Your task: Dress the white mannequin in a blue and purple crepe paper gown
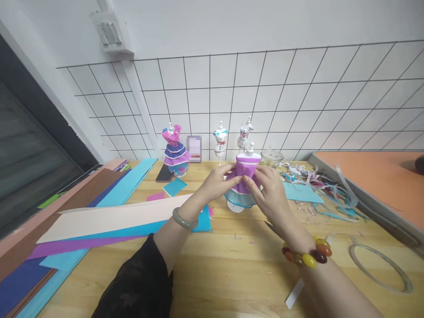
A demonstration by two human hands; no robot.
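In the middle of the head view stands a miniature dress-form mannequin (251, 155) on a white round base. It wears a small paper-like dress (247, 168) with a purple bodice, a white band near the top and a light blue lower tier. My left hand (218, 181) closes on the dress's waist from the left, thumb on the front. From the right, my right hand (272, 192) pinches the same waist, its thumb nearly meeting the left one. Dark scissors (272, 228) lie partly hidden under my right wrist.
Behind stand two white mannequins (220, 143) and a finished tiered dress (174, 152) beside a phone (164, 173). Coloured paper strips (115, 216) spread over the left. Ribbon scraps (331, 190), a glass jar (271, 157), a tape ring (380, 268) and an orange-topped tray (374, 176) occupy the right.
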